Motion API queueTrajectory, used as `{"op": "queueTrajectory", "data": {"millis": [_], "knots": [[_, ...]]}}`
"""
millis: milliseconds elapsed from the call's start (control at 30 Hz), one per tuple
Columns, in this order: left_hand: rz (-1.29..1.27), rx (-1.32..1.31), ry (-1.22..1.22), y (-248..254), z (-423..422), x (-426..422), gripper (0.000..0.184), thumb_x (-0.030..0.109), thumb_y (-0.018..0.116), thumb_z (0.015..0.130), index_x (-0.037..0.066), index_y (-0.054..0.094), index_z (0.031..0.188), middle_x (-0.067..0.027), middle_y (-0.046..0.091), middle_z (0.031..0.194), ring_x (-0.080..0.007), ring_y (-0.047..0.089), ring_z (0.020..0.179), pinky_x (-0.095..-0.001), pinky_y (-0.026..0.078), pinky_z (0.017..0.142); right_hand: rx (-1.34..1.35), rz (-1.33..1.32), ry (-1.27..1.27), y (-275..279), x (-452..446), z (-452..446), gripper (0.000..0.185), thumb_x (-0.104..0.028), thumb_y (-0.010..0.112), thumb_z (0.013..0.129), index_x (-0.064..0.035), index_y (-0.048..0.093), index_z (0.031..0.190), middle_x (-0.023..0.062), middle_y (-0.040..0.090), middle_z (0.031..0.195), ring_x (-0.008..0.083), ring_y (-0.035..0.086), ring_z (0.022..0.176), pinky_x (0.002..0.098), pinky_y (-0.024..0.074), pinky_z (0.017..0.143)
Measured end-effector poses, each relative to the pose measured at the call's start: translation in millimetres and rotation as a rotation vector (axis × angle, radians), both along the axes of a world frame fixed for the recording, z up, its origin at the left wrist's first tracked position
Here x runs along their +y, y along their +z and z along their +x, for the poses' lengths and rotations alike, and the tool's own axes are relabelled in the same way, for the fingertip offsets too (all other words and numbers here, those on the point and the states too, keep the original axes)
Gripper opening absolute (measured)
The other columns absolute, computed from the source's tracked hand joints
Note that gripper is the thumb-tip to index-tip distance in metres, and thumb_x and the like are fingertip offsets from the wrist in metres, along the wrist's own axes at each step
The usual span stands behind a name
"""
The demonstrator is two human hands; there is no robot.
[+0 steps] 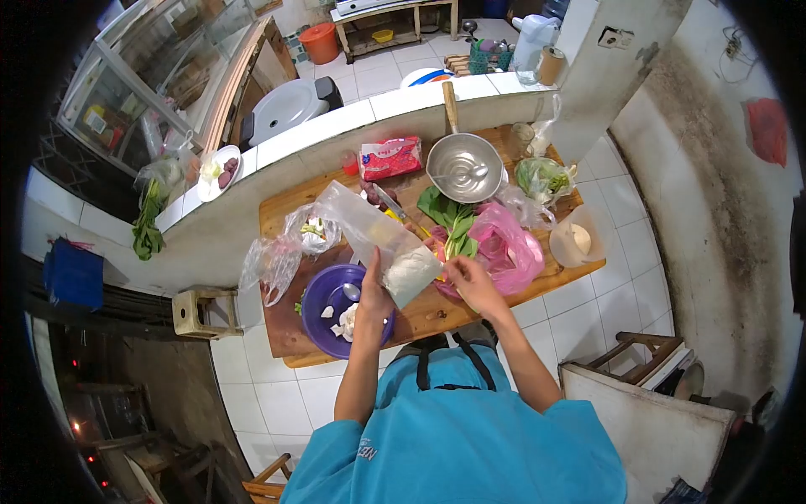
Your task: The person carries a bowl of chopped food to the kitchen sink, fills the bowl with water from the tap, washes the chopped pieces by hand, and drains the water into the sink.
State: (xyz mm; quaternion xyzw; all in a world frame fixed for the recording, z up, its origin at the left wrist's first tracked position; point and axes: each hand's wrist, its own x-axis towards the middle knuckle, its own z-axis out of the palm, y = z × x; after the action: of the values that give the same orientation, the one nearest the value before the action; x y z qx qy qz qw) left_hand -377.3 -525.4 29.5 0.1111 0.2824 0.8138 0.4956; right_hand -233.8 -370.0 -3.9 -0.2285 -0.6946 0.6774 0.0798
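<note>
My left hand (pixel 375 290) grips a clear plastic bag (pixel 411 273) with white powder gathered at its lower end. The bag lies tilted, its upper part stretching away to the left over the table. My right hand (pixel 472 284) is closed in a pinch at the bag's lower right corner. Below my left hand stands a purple bowl (pixel 315 290) with white chunks (pixel 347 322) and a spoon (pixel 351 291) in it. Leafy greens (pixel 453 220) and a pink plastic bag (pixel 508 244) lie just beyond my right hand.
The wooden table (pixel 281 206) also bears a saucepan (pixel 464 166), a red packet (pixel 390 158), a knife (pixel 388 202), a crumpled clear bag (pixel 281 248) and a plastic tub (pixel 579 242). A tiled low wall (pixel 336 126) runs behind, with a white plate (pixel 206 186) on it.
</note>
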Motion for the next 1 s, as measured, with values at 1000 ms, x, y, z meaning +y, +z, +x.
{"op": "queueTrajectory", "data": {"millis": [1000], "knots": [[-0.586,0.451,0.24,-18,66,-84,0.047,0.035,0.035,0.105,0.001,0.051,0.132,-0.0105,0.057,0.13,-0.019,0.052,0.118,-0.0318,0.036,0.105,-0.042,-0.817,0.007,-77,-85,9,0.043,-0.031,0.063,0.095,-0.0021,0.054,0.124,0.0068,0.064,0.114,0.0167,0.063,0.101,0.0322,0.0516,0.087]]}}
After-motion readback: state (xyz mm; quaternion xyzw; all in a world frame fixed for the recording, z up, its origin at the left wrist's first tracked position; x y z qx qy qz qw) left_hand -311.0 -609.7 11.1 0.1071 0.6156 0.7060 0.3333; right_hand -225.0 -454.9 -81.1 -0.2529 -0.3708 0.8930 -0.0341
